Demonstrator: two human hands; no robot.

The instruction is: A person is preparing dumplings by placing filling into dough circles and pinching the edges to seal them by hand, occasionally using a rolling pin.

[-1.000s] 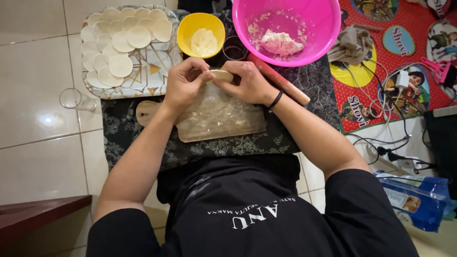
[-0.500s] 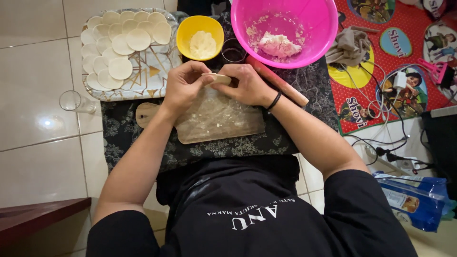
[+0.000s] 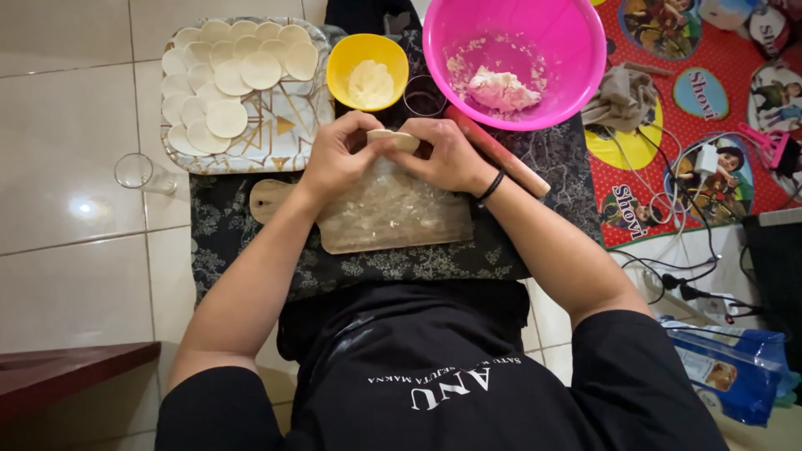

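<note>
At my far left a clear drinking glass (image 3: 142, 173) stands on the pale floor tiles, just beside a patterned rectangular tray (image 3: 288, 125) that carries rows of flat white dough rounds (image 3: 227, 77). Nearer me lies a floured wooden cutting board (image 3: 393, 213) on a dark floral cloth (image 3: 251, 250). My left hand (image 3: 334, 159) is over the board's far edge, fingers curled shut on one end of a small pale disc of dough (image 3: 393, 139). Beyond it sits a small yellow bowl of white flour (image 3: 368, 71). My right hand (image 3: 447, 154), a black band at its wrist, pinches the disc's other end, so the dough hangs between both hands above the board. A wooden rolling pin (image 3: 501, 154) lies just beside that hand, running up towards a big pink plastic bowl (image 3: 514, 58) holding a lump of dough.
</note>
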